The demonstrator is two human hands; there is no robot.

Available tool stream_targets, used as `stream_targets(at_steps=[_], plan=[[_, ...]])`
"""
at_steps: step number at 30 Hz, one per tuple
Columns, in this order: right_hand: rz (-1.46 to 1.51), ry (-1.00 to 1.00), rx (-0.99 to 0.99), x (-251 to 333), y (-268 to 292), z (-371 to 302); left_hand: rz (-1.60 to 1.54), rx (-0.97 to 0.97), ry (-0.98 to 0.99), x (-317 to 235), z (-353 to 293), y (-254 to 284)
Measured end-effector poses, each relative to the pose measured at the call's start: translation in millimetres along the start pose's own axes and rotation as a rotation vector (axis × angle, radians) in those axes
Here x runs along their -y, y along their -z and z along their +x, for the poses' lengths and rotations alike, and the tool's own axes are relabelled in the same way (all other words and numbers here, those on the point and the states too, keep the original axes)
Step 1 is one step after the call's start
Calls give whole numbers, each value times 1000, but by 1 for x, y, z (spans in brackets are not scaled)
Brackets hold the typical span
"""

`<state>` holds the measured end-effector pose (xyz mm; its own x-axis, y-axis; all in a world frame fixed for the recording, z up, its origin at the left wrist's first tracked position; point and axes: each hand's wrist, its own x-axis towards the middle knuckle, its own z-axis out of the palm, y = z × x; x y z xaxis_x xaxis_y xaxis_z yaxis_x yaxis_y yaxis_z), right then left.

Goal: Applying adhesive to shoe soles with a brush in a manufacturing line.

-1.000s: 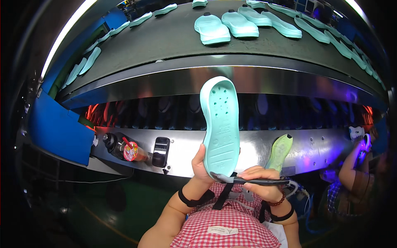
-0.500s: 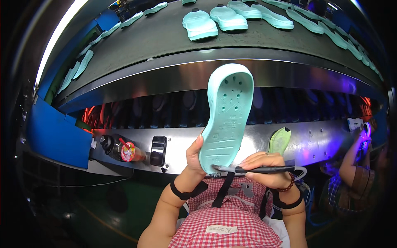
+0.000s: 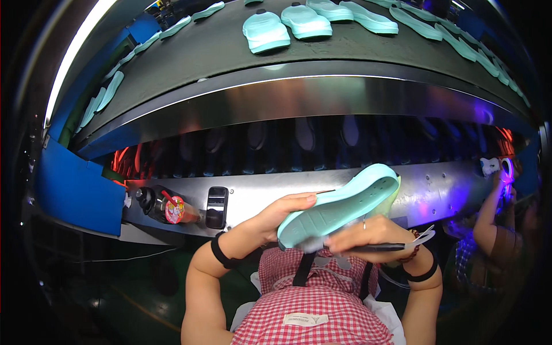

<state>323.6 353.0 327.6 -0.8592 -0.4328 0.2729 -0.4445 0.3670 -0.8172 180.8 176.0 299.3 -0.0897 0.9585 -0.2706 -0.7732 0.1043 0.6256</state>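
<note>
A turquoise shoe sole (image 3: 339,202) is tilted in front of me, its hollow side toward my right hand and one end pointing to the upper right. My left hand (image 3: 280,215) grips it by the near left end, thumb along its upper edge. In my right hand (image 3: 371,234) is a black-handled brush (image 3: 382,248), with a pale, thin tube looping from its back end. The brush's tip is smeared by motion, close to the sole's near end; whether it touches cannot be told. A lime green sole (image 3: 397,195) shows partly behind the turquoise one.
A steel ledge (image 3: 247,190) carries a phone-like black device (image 3: 217,208), a dark bottle (image 3: 147,199) and a cup with red straw (image 3: 175,211). Beyond it, a dark conveyor belt (image 3: 201,57) bears several turquoise soles (image 3: 265,33). Another person's arm (image 3: 489,210) is at the right.
The sole has swung from upright to a rightward slant, lower down, and turned partly on its side. My left hand shifted to its outer edge. Soles on the belt sit slightly farther left.
</note>
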Motion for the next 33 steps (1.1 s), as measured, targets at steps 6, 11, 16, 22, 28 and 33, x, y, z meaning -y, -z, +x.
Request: stream_targets(at_steps=[6,11,16,22,28,33], plan=[[-93,-14,155,4,4,-15,208,-75,163,-6,-6,1],[-236,-56,144,-3,9,-21,308,-92,167,-9,-6,1],[-261,-118,17,-2,27,-25,338,-134,171,-10,-13,2],[40,-237,-114,-9,13,-35,117,-97,19,0,-12,20],[487,-420,-528,-47,-19,-23,-229,-139,-46,30,5,22],[283,-371,-842,-70,-25,-18,-366,-128,-104,37,7,32]])
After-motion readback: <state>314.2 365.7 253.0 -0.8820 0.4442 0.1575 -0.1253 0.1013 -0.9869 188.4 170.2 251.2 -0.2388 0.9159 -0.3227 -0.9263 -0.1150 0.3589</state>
